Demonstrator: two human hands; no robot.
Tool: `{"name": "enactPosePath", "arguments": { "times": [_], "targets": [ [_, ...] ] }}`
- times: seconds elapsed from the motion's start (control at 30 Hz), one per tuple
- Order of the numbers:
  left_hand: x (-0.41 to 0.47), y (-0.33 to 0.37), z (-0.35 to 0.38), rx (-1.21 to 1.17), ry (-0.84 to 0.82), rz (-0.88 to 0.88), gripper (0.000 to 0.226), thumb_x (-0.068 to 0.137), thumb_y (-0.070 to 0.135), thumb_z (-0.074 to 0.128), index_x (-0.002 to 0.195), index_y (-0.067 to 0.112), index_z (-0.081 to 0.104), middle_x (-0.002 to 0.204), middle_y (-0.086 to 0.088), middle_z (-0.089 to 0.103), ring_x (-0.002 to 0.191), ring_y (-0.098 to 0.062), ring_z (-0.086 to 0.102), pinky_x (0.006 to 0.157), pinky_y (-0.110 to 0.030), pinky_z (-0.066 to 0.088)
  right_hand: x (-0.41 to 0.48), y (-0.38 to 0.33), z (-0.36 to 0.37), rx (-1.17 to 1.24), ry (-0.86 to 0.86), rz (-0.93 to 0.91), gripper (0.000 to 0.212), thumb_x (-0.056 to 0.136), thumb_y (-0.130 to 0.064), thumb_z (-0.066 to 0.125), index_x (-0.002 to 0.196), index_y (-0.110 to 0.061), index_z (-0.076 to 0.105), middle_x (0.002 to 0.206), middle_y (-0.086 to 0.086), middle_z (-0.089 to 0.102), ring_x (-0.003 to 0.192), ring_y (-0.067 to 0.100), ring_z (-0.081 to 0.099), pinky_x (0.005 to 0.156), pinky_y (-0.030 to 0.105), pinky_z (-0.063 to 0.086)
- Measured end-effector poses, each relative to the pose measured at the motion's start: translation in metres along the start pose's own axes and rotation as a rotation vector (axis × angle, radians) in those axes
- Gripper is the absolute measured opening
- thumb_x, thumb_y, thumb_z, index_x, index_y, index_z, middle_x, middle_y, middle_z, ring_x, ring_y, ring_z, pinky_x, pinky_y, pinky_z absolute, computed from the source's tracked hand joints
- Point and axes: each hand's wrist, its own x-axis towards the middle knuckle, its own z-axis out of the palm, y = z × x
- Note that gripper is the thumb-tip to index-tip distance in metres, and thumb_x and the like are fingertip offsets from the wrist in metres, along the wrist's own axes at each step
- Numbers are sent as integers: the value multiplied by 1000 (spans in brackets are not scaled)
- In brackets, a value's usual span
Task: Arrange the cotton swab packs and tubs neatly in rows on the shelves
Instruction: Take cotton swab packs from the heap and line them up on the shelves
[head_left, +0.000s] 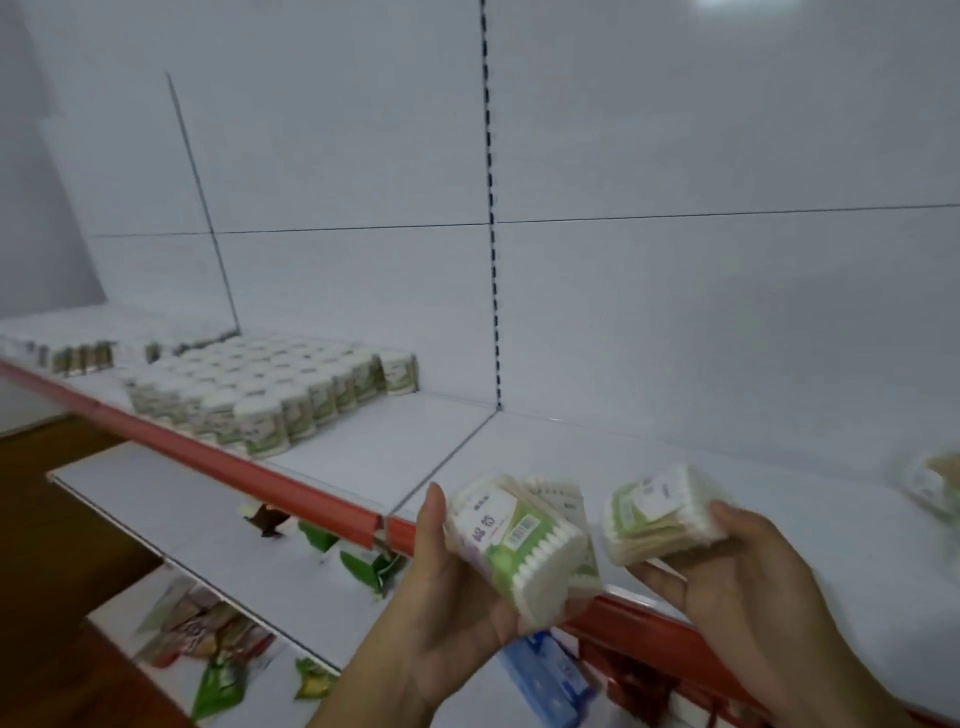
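My left hand (441, 587) grips a stack of flat cotton swab packs (519, 540) with green and white labels, held over the shelf's front edge. My right hand (748, 571) holds a second small stack of swab packs (660, 514) just above the white shelf (519, 452). Several round swab tubs (260, 389) with white lids stand in tight rows on the left part of the same shelf. Further left, small packs (78, 353) stand in a line. Another swab pack (930, 483) lies at the far right of the shelf.
A red price rail (234, 467) runs along the shelf's front edge. Lower shelves (156, 499) hold green and mixed snack packets (208, 639) and a blue box (545, 675). A slotted upright (491, 234) divides the white back panel. Brown floor lies at the left.
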Motion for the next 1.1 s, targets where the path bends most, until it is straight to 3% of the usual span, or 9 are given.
{"name": "enactPosePath", "arguments": {
  "times": [0.1,0.2,0.3,0.53,0.63,0.7,0.8,0.87,1.1],
  "targets": [
    [-12,50,-46,51,-85,13,94,35,58,91,111,6,72,127,-22,61,114,-41,60,90,-57,51,40,45,57,102,24,16,57,26,-39,89,75,-15,76,99,15,71,84,29,71,70,45,58],
    [-22,95,-92,52,-106,37,93,37,60,90,111,8,72,127,-22,61,114,-40,61,91,-55,51,74,86,110,113,46,26,31,71,-41,64,83,-12,68,92,14,70,87,30,66,73,42,53],
    [-25,130,-123,50,-65,66,92,36,59,90,111,9,72,128,-21,61,115,-38,61,88,-52,54,104,116,145,52,108,41,39,97,-41,38,103,-12,63,96,14,71,93,30,64,70,41,49],
    [-4,185,-177,58,-112,78,82,42,59,89,109,12,74,120,-17,67,107,-33,66,95,-52,49,182,120,184,-60,178,43,60,93,-65,28,108,-18,62,92,7,67,82,22,61,69,37,46],
    [13,198,-191,117,-165,103,76,57,65,80,114,15,72,121,-14,67,111,-30,65,103,-51,42,215,110,182,-167,28,75,91,55,-89,49,105,-15,63,83,8,67,79,23,58,59,33,50],
    [25,202,-200,136,-125,105,77,64,67,74,120,14,68,127,-15,63,117,-30,61,106,-53,37,232,105,175,-235,-65,92,106,20,-80,78,102,-15,63,79,6,70,73,22,66,52,31,53],
    [44,205,-209,109,-121,189,80,93,67,34,147,7,37,150,-16,38,141,-30,32,117,-55,9,263,105,161,-272,-122,76,106,6,-49,95,99,-14,61,78,6,71,68,18,70,54,31,57],
    [57,210,-223,35,-151,137,82,97,64,20,151,3,22,155,-18,27,146,-30,20,116,-53,-3,286,111,157,-335,-142,79,102,10,-39,98,100,-9,61,82,7,70,72,18,71,58,31,57],
    [99,221,-227,-7,-219,263,76,102,52,26,150,-7,14,155,-25,23,145,-35,17,115,-51,-11,354,160,156,-617,-167,95,60,62,-23,83,118,-12,62,102,9,73,94,25,69,82,41,54]
  ]
}}
